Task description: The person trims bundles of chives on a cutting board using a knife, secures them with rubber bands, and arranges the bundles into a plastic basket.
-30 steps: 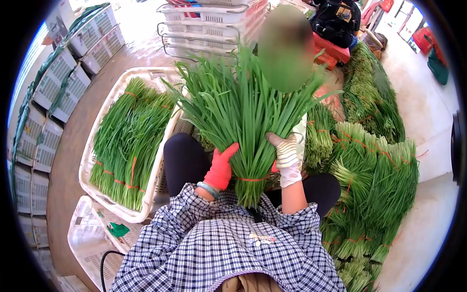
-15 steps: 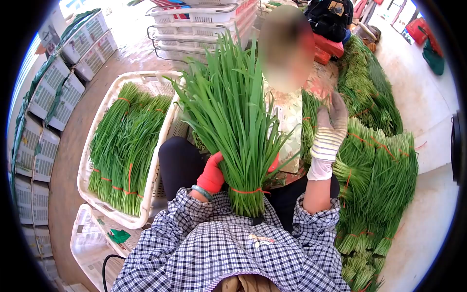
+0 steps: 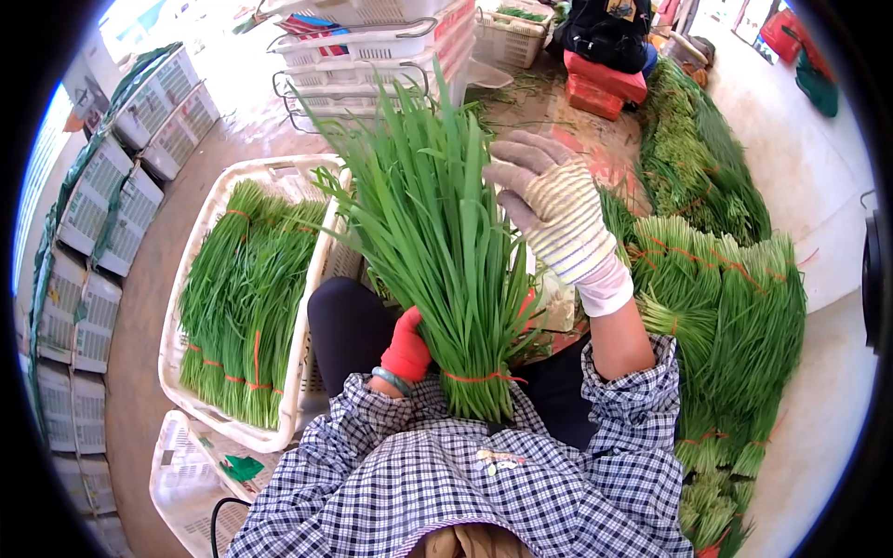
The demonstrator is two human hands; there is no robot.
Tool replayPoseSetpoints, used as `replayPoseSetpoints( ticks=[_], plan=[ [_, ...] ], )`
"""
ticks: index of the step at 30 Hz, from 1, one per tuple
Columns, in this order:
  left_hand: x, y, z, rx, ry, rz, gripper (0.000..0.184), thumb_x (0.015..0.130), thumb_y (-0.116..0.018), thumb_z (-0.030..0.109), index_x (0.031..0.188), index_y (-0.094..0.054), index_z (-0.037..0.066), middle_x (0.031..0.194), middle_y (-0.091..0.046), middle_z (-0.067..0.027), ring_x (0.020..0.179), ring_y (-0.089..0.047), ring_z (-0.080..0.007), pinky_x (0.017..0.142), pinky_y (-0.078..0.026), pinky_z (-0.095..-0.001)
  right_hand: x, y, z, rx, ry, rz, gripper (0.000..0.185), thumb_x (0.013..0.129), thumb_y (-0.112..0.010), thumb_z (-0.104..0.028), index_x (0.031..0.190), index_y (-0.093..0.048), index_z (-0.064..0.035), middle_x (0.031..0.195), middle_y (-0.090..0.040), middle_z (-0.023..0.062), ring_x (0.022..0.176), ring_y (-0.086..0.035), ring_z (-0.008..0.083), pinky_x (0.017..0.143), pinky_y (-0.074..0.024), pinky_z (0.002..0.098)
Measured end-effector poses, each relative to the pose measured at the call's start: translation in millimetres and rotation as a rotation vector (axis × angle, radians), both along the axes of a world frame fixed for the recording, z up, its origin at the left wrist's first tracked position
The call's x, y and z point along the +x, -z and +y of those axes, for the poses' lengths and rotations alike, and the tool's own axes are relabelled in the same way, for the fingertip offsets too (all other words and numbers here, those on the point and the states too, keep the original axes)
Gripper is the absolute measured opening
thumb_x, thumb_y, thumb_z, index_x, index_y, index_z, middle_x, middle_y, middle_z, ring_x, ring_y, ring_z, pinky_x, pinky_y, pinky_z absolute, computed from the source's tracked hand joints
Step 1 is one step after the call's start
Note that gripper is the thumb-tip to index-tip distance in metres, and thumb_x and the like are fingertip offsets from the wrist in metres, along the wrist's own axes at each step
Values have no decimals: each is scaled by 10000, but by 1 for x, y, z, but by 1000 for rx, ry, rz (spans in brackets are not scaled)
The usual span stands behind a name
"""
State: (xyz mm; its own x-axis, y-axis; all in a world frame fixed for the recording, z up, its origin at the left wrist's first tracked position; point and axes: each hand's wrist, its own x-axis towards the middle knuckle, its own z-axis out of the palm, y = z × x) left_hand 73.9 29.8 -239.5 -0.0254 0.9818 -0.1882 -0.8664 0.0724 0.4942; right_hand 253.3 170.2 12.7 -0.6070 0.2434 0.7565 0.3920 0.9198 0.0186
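A large bunch of garlic chives (image 3: 437, 223) stands upright in front of my checked smock, bound low down with an orange band (image 3: 479, 378). My left hand (image 3: 406, 352), in a red glove, is wrapped round the left side of the bunch, and a bit of red shows on its far side. Raised at the right of the leaves is my right hand (image 3: 558, 209), in a striped glove with grey fingers. Its fingers are stretched out and somewhat apart, with nothing in them. The fingertips are close to the leaves; whether they touch I cannot tell.
On the left, a white plastic crate (image 3: 312, 372) holds banded bunches, with another crate (image 3: 186, 465) nearer me. Stacked crates (image 3: 363, 65) stand ahead. Piled bunches (image 3: 744, 316) line my right side, and a black bag (image 3: 606, 42) rests on red blocks (image 3: 600, 84) beyond.
My right hand has moved up and left, from beside the piled bunches to the upper leaves. My left hand keeps its hold on the garlic chives. The view has shifted slightly.
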Motion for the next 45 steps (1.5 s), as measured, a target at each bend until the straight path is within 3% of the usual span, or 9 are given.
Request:
replayPoseSetpoints(
  ticks=[6, 8, 10, 11, 14, 23, 34, 40, 45],
  plan=[
    [-3, 6, 0, 70, 50, -165, 365, 873, -560, 197, 1173, -619, 0, 1171, -651, -133, 1076, -615, -283, 979, -486, -420, 6, 4, -21, -495, 40, 399, 248, 779, -647, -82, 1026, -663, -93, 1099, -646, 97, 988, -616, 306, 868, -486, 433],
    [1, 2, 1, 54, 15, -39, 364, 889, -555, 197, 1190, -614, 3, 1177, -648, -129, 1073, -617, -275, 980, -483, -417, -13, -14, -62, -158, 142, 141, 254, 804, -648, -177, 1047, -658, -102, 1166, -621, 97, 1061, -586, 309, 956, -442, 468],
    [2, 15, 3, -50, 112, -171, 392, 899, -558, 205, 1236, -588, 7, 1199, -639, -122, 1085, -613, -263, 994, -473, -413, -30, 13, -74, 35, -139, -203, 353, 771, -665, -298, 1065, -647, -103, 1219, -596, 101, 1171, -526, 314, 1085, -322, 515],
    [-2, 32, 11, 54, 132, 44, 419, 907, -561, 210, 1277, -559, 13, 1222, -628, -109, 1099, -610, -254, 1004, -465, -402, -35, 30, -74, -6, -148, -320, 378, 726, -680, -375, 973, -674, -90, 1217, -600, 113, 1255, -464, 316, 1151, -180, 565],
    [5, -33, -10, -24, 45, 72, 416, 906, -562, 225, 1255, -565, 0, 1189, -636, -126, 1082, -612, -269, 991, -474, -419, -6, 42, -47, -158, 158, -424, 301, 736, -687, -396, 799, -685, -102, 1162, -625, 77, 1225, -487, 297, 1132, -155, 614],
    [5, -19, -11, -3, 70, -29, 470, 872, -594, 262, 1254, -564, -10, 1208, -631, -134, 1078, -614, -277, 976, -482, -417, 28, 100, -38, -117, 194, -191, 197, 715, -715, -312, 780, -676, -130, 1035, -654, 49, 1126, -558, 272, 1117, -189, 620],
    [1, -15, -16, 83, 105, -29, 414, 863, -609, 235, 1201, -592, -4, 1149, -655, -121, 1021, -635, -250, 927, -513, -387, 11, 50, -45, 0, 153, -36, 190, 661, -733, -233, 788, -633, -134, 1003, -631, 25, 1102, -568, 242, 1084, -257, 622],
    [-1, -14, -17, 86, 137, -44, 373, 848, -612, 203, 1156, -620, -7, 1099, -675, -115, 978, -650, -240, 879, -532, -370, 12, 34, -38, 33, 172, -40, 225, 657, -755, -199, 848, -647, -148, 975, -644, 12, 1075, -587, 217, 1088, -260, 627],
    [1, -13, -15, 109, 126, -15, 364, 844, -608, 190, 1148, -623, -10, 1074, -682, -111, 956, -658, -236, 847, -545, -366, 24, 18, -31, -62, 223, 43, 645, 664, -770, -226, 1267, -553, -148, 1178, -605, 67, 1165, -529, 274, 1133, -190, 550]
  ],
)
